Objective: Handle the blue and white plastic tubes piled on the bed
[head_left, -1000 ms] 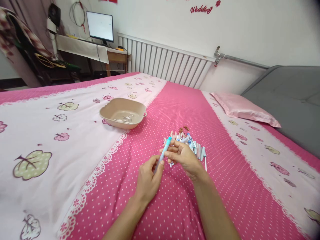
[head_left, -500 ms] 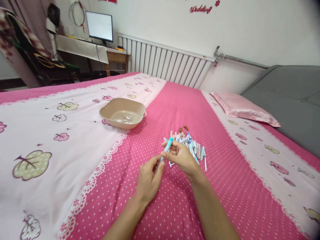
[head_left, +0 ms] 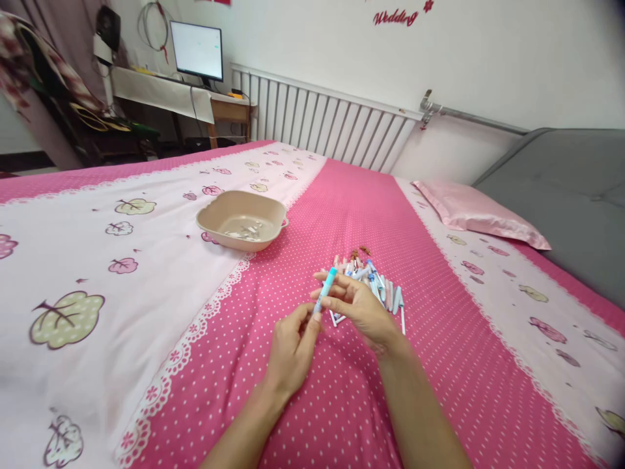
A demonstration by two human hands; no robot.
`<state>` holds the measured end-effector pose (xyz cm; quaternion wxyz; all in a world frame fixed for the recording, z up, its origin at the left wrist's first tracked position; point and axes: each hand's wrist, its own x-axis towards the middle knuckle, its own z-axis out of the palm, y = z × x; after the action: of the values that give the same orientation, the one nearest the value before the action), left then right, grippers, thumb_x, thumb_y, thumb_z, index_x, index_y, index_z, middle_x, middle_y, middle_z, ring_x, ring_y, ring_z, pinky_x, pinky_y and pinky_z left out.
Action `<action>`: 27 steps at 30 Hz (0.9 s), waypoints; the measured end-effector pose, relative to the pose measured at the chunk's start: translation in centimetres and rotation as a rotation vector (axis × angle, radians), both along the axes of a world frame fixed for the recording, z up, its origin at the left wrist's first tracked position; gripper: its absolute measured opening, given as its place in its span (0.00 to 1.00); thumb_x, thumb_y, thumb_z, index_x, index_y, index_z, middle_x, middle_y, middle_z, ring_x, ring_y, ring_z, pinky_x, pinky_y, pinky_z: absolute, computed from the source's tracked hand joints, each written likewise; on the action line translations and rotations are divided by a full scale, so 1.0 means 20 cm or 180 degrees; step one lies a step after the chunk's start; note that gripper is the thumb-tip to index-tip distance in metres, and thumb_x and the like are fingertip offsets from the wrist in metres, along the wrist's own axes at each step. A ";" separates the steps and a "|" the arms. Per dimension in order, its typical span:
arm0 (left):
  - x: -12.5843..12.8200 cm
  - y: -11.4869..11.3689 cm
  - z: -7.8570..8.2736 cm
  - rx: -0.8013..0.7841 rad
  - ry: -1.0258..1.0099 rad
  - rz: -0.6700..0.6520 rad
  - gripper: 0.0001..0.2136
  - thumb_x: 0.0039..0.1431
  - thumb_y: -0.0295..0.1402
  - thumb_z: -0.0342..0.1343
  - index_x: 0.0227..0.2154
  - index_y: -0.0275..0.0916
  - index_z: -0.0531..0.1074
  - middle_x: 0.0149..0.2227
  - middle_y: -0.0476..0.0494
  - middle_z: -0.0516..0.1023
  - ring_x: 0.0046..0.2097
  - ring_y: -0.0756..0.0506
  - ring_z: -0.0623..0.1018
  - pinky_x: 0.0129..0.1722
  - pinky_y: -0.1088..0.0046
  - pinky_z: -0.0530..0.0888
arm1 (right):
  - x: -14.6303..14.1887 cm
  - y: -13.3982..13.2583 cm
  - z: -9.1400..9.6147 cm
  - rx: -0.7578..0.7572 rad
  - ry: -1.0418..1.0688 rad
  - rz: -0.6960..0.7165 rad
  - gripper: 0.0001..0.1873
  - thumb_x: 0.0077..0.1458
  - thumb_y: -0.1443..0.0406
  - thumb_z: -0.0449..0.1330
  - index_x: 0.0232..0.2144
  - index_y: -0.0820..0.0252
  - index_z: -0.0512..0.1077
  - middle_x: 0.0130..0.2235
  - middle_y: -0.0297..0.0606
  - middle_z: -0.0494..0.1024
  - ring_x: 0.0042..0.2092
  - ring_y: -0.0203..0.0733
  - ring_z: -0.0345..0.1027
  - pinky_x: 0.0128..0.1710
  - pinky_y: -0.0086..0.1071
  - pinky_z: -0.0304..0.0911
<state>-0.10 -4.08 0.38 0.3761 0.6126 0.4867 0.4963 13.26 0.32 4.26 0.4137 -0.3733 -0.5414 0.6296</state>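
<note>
A light-blue pen (head_left: 326,290) is held between both hands over the pink dotted bedspread (head_left: 342,208). My left hand (head_left: 293,348) pinches its lower end with fingers closed. My right hand (head_left: 359,306) grips its upper part with curled fingers. Just behind my right hand lies a pile of pens (head_left: 374,280) in pale blue, pink and white. A beige plastic basin (head_left: 241,220) sits farther back to the left with a few small clear pieces inside.
A pink pillow (head_left: 476,212) lies at the right by a grey headboard (head_left: 566,195). A white radiator (head_left: 317,124) lines the far wall. A desk with a monitor (head_left: 196,51) stands at the back left.
Both hands keep hold of the blue pen and have shifted only slightly. The camera view has moved a little.
</note>
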 end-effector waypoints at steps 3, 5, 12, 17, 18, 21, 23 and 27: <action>0.00 0.00 0.00 -0.0028 0.0009 0.0000 0.13 0.58 0.38 0.44 0.32 0.36 0.70 0.24 0.49 0.71 0.26 0.51 0.67 0.27 0.76 0.61 | -0.01 0.01 -0.02 0.0004 -0.0039 -0.0173 0.23 0.40 0.63 0.66 0.41 0.57 0.69 0.30 0.34 0.75 0.34 0.37 0.69 0.39 0.33 0.62; 0.00 0.00 -0.01 -0.0019 0.0025 0.0026 0.13 0.58 0.38 0.44 0.31 0.36 0.70 0.25 0.49 0.71 0.26 0.51 0.68 0.28 0.76 0.61 | -0.02 0.01 -0.03 0.0050 -0.0103 -0.0270 0.22 0.38 0.63 0.67 0.40 0.58 0.70 0.28 0.32 0.73 0.31 0.35 0.68 0.36 0.32 0.62; 0.00 0.00 0.00 -0.0033 -0.0004 0.0013 0.13 0.59 0.37 0.44 0.31 0.36 0.70 0.23 0.51 0.70 0.25 0.51 0.67 0.26 0.77 0.61 | -0.02 0.01 -0.03 0.0237 -0.0202 -0.0374 0.24 0.38 0.62 0.67 0.41 0.56 0.69 0.36 0.36 0.74 0.40 0.39 0.67 0.40 0.32 0.61; 0.00 0.00 0.00 -0.0077 -0.0004 0.0009 0.13 0.59 0.38 0.44 0.33 0.36 0.70 0.24 0.50 0.70 0.25 0.51 0.67 0.26 0.76 0.61 | 0.01 0.00 0.01 0.0163 0.0113 0.0036 0.22 0.46 0.63 0.62 0.46 0.53 0.67 0.42 0.38 0.75 0.45 0.38 0.67 0.47 0.35 0.58; 0.00 0.00 -0.01 -0.0082 -0.0007 0.0007 0.13 0.59 0.38 0.44 0.33 0.36 0.70 0.24 0.50 0.71 0.25 0.51 0.68 0.26 0.76 0.61 | 0.02 0.00 0.01 0.0136 0.0107 0.0086 0.22 0.47 0.64 0.61 0.47 0.52 0.67 0.41 0.38 0.75 0.43 0.38 0.68 0.46 0.35 0.59; 0.00 0.00 -0.01 -0.0080 -0.0004 0.0004 0.12 0.59 0.38 0.44 0.33 0.36 0.70 0.25 0.50 0.71 0.26 0.51 0.68 0.27 0.76 0.61 | 0.02 0.00 0.01 0.0046 0.0060 0.0088 0.22 0.45 0.64 0.62 0.46 0.53 0.67 0.37 0.37 0.76 0.39 0.38 0.69 0.43 0.34 0.61; -0.01 0.00 -0.01 -0.0070 0.0008 0.0004 0.13 0.59 0.38 0.44 0.33 0.36 0.70 0.24 0.50 0.70 0.26 0.51 0.67 0.27 0.76 0.61 | 0.01 0.01 0.00 0.0007 0.0057 0.0012 0.21 0.44 0.65 0.64 0.43 0.54 0.68 0.35 0.35 0.76 0.37 0.37 0.69 0.41 0.34 0.61; -0.01 0.00 -0.01 -0.0060 0.0023 -0.0008 0.13 0.59 0.38 0.44 0.34 0.36 0.70 0.24 0.51 0.69 0.25 0.52 0.66 0.27 0.76 0.61 | 0.00 0.01 -0.01 -0.0059 0.0092 -0.0146 0.21 0.40 0.65 0.66 0.40 0.56 0.69 0.30 0.31 0.74 0.32 0.34 0.68 0.39 0.31 0.62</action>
<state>-0.20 -4.04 0.25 0.3808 0.6115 0.4919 0.4890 13.28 0.57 4.08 0.4323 -0.3804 -0.5207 0.6303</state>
